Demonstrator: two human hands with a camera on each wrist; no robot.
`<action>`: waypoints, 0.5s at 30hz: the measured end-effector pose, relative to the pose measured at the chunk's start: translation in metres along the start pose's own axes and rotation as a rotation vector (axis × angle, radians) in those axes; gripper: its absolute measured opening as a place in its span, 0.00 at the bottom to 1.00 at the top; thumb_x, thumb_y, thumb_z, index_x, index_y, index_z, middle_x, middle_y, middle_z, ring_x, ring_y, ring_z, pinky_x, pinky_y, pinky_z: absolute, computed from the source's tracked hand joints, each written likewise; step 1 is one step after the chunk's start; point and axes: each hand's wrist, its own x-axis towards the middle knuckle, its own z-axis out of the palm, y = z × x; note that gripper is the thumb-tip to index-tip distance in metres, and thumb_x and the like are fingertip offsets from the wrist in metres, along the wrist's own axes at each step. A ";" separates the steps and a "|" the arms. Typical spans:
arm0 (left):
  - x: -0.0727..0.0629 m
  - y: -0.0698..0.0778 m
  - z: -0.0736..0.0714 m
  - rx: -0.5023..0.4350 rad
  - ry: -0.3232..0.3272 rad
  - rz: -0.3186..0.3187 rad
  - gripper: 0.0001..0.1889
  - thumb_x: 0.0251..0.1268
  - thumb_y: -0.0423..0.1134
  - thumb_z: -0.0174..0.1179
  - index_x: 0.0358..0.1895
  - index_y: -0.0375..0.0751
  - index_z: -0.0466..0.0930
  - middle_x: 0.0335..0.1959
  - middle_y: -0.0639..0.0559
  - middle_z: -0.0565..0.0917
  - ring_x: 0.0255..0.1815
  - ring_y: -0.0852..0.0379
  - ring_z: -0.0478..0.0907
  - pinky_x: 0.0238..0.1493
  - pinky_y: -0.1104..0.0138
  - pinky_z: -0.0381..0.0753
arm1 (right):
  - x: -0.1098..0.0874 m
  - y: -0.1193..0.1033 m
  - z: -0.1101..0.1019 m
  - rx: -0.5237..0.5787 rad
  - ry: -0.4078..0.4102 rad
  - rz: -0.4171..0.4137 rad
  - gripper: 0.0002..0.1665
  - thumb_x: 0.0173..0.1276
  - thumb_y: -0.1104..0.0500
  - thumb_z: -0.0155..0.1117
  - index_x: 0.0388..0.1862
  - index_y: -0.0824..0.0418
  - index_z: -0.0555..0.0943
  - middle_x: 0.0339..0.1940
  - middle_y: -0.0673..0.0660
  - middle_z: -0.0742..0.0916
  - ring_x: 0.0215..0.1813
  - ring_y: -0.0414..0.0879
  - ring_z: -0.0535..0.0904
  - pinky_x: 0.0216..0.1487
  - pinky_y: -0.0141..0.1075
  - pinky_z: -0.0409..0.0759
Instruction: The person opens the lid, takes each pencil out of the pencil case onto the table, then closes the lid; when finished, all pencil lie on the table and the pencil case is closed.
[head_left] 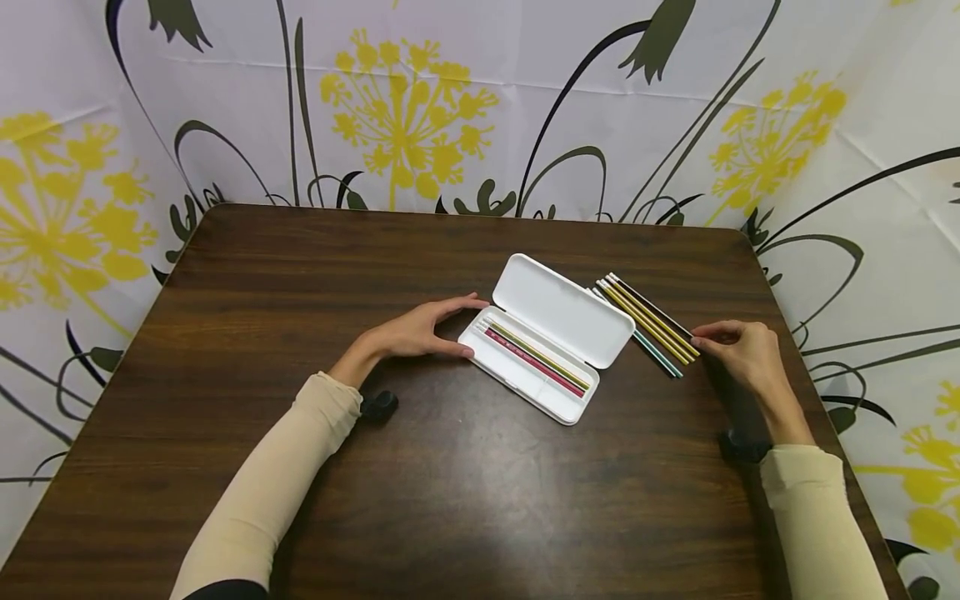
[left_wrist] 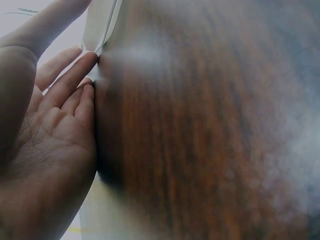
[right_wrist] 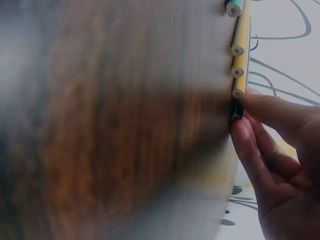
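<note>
Where right fingers [right_wrist: 248,152] converge, a black pencil [right_wrist: 237,110] appears pinched.

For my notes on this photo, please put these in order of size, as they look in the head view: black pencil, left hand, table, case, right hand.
1. Table
2. Case
3. Left hand and right hand: too alike to rank
4. Black pencil

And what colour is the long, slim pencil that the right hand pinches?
The long, slim pencil is black, clearest in the right wrist view.
</note>
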 end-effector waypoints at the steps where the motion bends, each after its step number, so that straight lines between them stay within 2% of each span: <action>1: 0.000 0.000 0.000 0.004 -0.002 -0.002 0.40 0.58 0.35 0.71 0.73 0.39 0.62 0.77 0.37 0.54 0.77 0.45 0.47 0.71 0.48 0.49 | -0.001 0.000 0.000 -0.002 -0.005 0.002 0.10 0.59 0.55 0.77 0.36 0.58 0.91 0.33 0.57 0.90 0.37 0.46 0.82 0.32 0.25 0.70; 5: 0.000 -0.001 0.002 0.002 0.002 0.000 0.40 0.58 0.37 0.72 0.74 0.41 0.63 0.76 0.38 0.55 0.77 0.45 0.48 0.71 0.49 0.50 | -0.004 -0.003 -0.003 -0.001 -0.016 0.008 0.12 0.61 0.52 0.74 0.39 0.58 0.90 0.35 0.58 0.89 0.37 0.47 0.82 0.31 0.26 0.72; 8: 0.000 -0.002 0.002 -0.004 0.011 0.007 0.40 0.58 0.38 0.72 0.73 0.42 0.63 0.76 0.38 0.56 0.77 0.45 0.49 0.71 0.49 0.50 | -0.007 -0.013 -0.010 0.020 0.023 -0.008 0.14 0.62 0.49 0.74 0.41 0.57 0.89 0.38 0.56 0.89 0.37 0.40 0.81 0.32 0.24 0.72; 12: 0.000 -0.002 0.001 -0.005 0.022 0.003 0.39 0.57 0.37 0.72 0.73 0.42 0.64 0.75 0.39 0.58 0.77 0.46 0.49 0.72 0.51 0.49 | -0.010 -0.042 -0.022 0.088 0.119 -0.094 0.12 0.61 0.53 0.75 0.42 0.56 0.89 0.39 0.54 0.88 0.35 0.29 0.79 0.34 0.20 0.72; 15: 0.001 -0.002 0.001 0.002 0.023 0.001 0.39 0.57 0.37 0.72 0.73 0.42 0.65 0.75 0.40 0.59 0.77 0.46 0.49 0.72 0.51 0.49 | -0.016 -0.070 -0.029 0.141 0.164 -0.170 0.11 0.61 0.58 0.75 0.42 0.58 0.89 0.38 0.54 0.87 0.35 0.28 0.79 0.36 0.17 0.73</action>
